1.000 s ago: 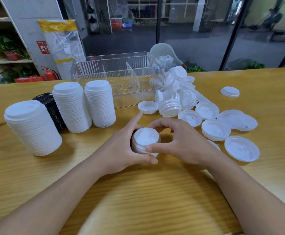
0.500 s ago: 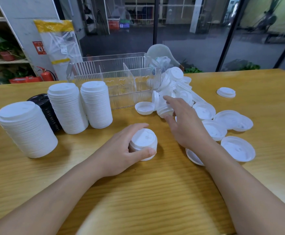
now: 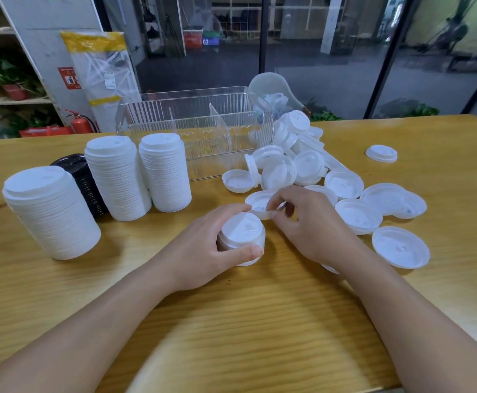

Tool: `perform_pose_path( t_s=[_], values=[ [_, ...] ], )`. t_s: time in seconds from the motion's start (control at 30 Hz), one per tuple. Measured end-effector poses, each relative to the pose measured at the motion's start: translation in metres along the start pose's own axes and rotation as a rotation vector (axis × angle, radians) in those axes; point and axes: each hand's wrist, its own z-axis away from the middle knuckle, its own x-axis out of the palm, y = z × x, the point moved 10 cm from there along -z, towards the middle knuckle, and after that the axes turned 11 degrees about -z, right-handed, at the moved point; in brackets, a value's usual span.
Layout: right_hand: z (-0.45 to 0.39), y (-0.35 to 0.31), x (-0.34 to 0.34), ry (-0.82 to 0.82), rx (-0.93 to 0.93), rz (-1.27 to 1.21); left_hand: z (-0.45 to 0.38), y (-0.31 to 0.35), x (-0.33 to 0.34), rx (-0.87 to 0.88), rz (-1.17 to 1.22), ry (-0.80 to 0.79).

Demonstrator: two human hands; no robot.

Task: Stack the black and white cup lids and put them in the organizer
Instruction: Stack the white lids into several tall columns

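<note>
Three tall stacks of white plastic cup lids point(image 3: 118, 180) stand upright on the yellow wooden table point(image 3: 231, 321) at the left, a shorter stack of black lids point(image 3: 82, 180) partly hidden behind them; the clear plastic organizer point(image 3: 194, 129) with its divider sits behind, and a loose heap of white lids point(image 3: 302, 163) spreads to its right. The left hand point(image 3: 203, 251) grips a short stack of white lids point(image 3: 241, 235) resting on the table; the right hand point(image 3: 311, 225) pinches the rim of a single upturned white lid point(image 3: 260, 204) just behind that stack.
</note>
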Motion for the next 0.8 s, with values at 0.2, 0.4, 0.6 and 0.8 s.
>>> perform_pose_path(
  t_s=[0.2, 0.4, 0.6, 0.8],
  values=[
    [-0.004, 0.004, -0.012, 0.054, 0.007, -0.039, 0.001, -0.001, -0.003, -0.004, 0.016, 0.017],
    [-0.003, 0.002, -0.005, 0.016, -0.048, 0.026, 0.001, 0.0, -0.003, -0.003, 0.024, 0.013],
    [-0.001, -0.006, -0.014, 0.078, -0.065, -0.112, 0.0, -0.001, -0.003, 0.001, 0.086, 0.029],
    [-0.003, -0.011, -0.017, 0.03, 0.017, -0.729, -0.001, 0.002, -0.026, 0.026, 0.367, 0.183]
  ],
)
